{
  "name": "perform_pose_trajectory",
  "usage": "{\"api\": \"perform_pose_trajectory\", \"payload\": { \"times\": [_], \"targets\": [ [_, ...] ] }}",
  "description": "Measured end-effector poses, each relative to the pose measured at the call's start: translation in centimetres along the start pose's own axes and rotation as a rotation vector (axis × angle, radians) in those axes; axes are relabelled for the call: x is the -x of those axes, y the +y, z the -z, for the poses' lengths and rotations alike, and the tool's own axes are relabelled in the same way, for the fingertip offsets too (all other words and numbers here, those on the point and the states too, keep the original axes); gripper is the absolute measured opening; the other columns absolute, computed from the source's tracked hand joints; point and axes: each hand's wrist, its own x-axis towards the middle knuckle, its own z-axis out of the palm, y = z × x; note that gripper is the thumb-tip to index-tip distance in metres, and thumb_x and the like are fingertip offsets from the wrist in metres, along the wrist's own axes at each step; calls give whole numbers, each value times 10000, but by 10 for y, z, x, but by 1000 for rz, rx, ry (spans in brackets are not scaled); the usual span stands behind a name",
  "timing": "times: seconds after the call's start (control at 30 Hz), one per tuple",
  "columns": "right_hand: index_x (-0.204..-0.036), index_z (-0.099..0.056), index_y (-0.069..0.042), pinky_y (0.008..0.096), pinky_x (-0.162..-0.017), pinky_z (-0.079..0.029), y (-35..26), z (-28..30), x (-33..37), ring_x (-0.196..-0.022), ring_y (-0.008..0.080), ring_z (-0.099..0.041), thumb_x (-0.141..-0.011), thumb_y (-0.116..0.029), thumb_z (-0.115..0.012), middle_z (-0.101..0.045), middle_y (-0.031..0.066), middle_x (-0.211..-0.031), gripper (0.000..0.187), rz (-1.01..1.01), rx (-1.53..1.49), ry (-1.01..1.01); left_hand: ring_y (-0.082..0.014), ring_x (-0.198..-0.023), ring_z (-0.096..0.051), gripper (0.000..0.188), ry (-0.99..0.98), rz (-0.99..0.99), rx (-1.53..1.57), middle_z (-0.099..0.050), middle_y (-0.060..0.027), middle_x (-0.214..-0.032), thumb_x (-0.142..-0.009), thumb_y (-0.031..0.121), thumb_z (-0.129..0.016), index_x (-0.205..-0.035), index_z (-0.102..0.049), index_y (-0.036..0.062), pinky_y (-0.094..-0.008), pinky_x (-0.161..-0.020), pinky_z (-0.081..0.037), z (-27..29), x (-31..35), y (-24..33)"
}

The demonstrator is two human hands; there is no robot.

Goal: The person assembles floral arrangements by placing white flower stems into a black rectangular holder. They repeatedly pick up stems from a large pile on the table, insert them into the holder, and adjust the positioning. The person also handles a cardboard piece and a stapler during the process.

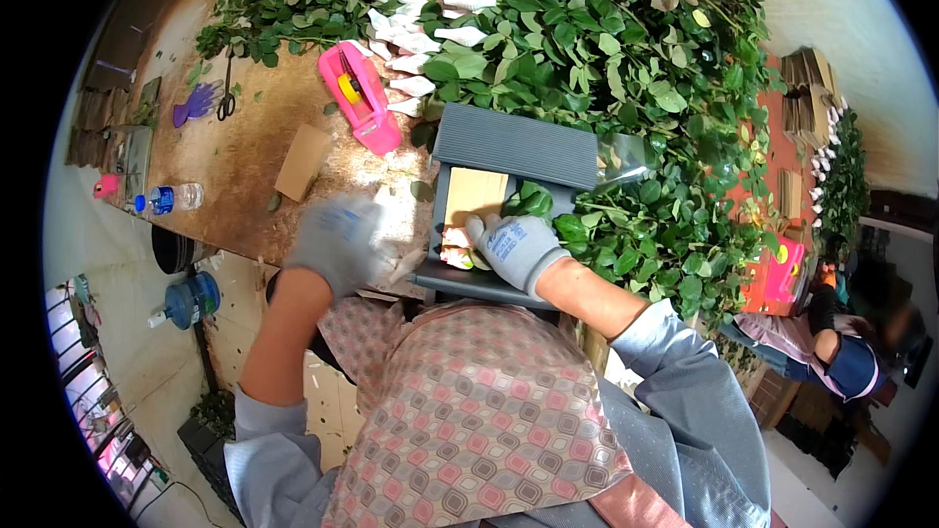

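Observation:
My right hand (520, 249), in a grey work glove, bends its fingers over pale pink-and-cream roses (456, 246). The roses lie at the lower end of a tan cardboard sheet (475, 192) in a dark grey tray-like stand (514, 145). Green leaves (531, 199) stick out beside the cardboard, just above that hand. My left hand (337, 242), gloved the same way, hovers left of the stand by the table's near edge. It is smeared by motion, so its fingers and anything in them cannot be made out.
A pink tape dispenser (360, 98) and a loose cardboard piece (304, 163) lie left of the stand. Beyond are white-sleeved buds (468, 0) and heaped leafy stems (606, 49). Scissors (227, 103), a purple glove (196, 104) and a water bottle (176, 198) lie far left; another person (841, 357) is at right.

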Motion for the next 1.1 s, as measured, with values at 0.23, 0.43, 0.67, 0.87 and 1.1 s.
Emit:
{"api": "perform_pose_trajectory", "payload": {
  "times": [0.23,0.43,0.67,0.87,1.1],
  "targets": [
    [-1147,-596,-29,405,-601,-571,-10,1,-4,-785,276,-726,-987,-174,-501,-697,137,-934,236,42,44,35,-300,-1098,-577,480,234,-249,268,-629,-97,-1230,-877,286,-692,-1309,-621,89,-443,-923,-470,-83,13,75],
    [-1092,-585,-79,422,-651,-572,-8,15,-7,-845,300,-725,-1002,-192,-490,-698,143,-963,173,26,-26,-11,-312,-1121,-594,549,251,-185,392,-632,-126,-1239,-837,258,-754,-1329,-594,75,-448,-963,-473,-81,12,78],
    [-1112,-568,-85,439,-659,-565,-10,12,-3,-839,335,-722,-993,-176,-497,-691,151,-977,165,12,-12,-14,-345,-1284,-559,1134,31,162,1195,-531,-258,-1421,-691,208,-934,-1570,-248,4,-446,-1049,-496,-84,1,52],
    [-1121,-555,-77,435,-659,-564,-9,10,-1,-830,331,-725,-975,-155,-517,-686,166,-982,170,-17,-38,-18,-306,-1248,-571,1154,15,114,1499,-522,-244,-1404,-714,84,-910,-1601,-174,12,-426,-1015,-532,-95,-2,49],
    [-1142,-565,-89,434,-661,-563,-8,12,2,-824,331,-722,-979,-154,-510,-676,159,-1001,184,13,-26,-1,-305,-1231,-577,1072,99,133,1420,-556,-225,-1364,-723,122,-894,-1574,-253,8,-430,-1045,-497,-94,2,54]
  ]
}}
